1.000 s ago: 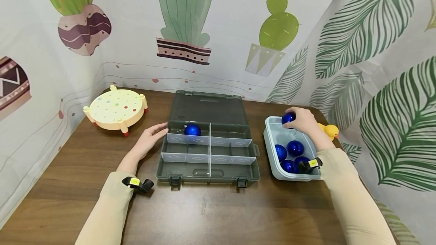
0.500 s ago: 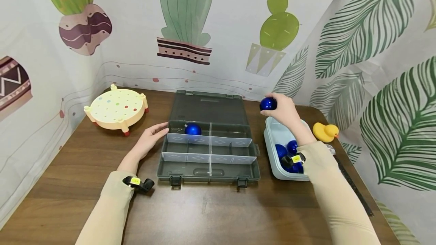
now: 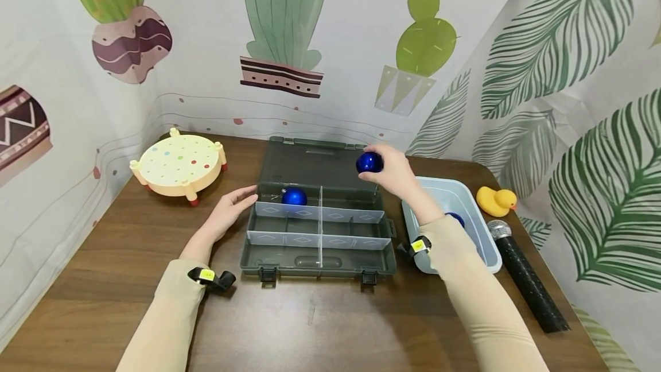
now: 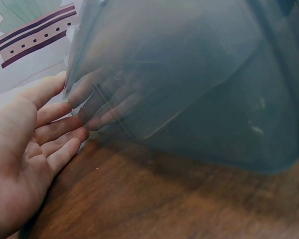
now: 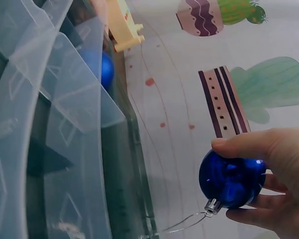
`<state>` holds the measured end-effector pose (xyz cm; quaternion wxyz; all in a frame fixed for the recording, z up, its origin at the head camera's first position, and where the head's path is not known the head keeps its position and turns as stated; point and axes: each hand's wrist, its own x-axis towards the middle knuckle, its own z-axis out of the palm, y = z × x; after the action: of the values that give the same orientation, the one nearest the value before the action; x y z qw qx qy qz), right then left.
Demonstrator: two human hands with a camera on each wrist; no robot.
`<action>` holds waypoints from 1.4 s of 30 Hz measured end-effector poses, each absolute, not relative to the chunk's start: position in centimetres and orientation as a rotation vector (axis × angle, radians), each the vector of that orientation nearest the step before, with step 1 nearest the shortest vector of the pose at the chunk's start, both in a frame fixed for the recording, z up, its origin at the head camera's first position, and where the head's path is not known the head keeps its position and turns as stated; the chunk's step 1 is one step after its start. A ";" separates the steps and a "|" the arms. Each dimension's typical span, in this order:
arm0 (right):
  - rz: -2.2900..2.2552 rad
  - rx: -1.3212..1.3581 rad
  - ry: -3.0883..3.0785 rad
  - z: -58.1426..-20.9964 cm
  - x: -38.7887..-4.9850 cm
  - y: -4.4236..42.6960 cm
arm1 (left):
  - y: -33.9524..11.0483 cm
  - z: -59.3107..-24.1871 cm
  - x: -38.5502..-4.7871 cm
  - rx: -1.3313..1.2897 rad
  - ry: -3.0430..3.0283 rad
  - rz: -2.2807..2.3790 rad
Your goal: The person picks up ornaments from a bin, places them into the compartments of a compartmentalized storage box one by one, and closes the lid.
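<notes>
My right hand [image 3: 393, 170] pinches a shiny blue Christmas ball [image 3: 369, 162] above the back right of a dark, see-through divided box [image 3: 281, 254]. In the right wrist view the ball [image 5: 229, 179] has a silver cap and a thread loop hanging from it. A matte blue ball [image 3: 294, 196] lies in the back left compartment. With its fingers extended, my left hand [image 3: 227, 211] touches the box's left side; the left wrist view has the fingertips [image 4: 65, 82] against the clear wall. The box's lid [image 3: 315, 162] is folded back behind it.
A pale blue tub [image 3: 488, 251] stands right of the box, partly hidden by my right arm, with a blue ball showing inside. Beyond it are a yellow rubber duck [image 3: 496, 201] and a black microphone [image 3: 529, 280]. At the back left sits a round cream pegged stand [image 3: 178, 165].
My right hand has lifted the blue Christmas ball out of the tub and carried it left, over the back right of the box. The left hand stays at the box's side.
</notes>
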<state>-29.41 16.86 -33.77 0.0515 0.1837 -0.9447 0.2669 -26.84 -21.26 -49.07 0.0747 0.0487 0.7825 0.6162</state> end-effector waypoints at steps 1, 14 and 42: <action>0.811 0.563 -2.882 -34.0 -29.4 16.6 | -21.3 -49.0 -26.8 0.146 2.346 1.850; 0.795 0.668 -3.025 -36.8 -29.7 15.1 | -21.3 -49.1 -27.0 0.148 2.358 1.838; 0.804 0.790 -3.147 -39.8 -29.6 14.7 | -21.2 -49.0 -26.9 0.146 2.354 1.841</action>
<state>-29.58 14.67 -39.84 -0.1003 0.2352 -0.9367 0.2393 -26.87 -21.18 -48.99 0.0750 0.0487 0.7845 0.6136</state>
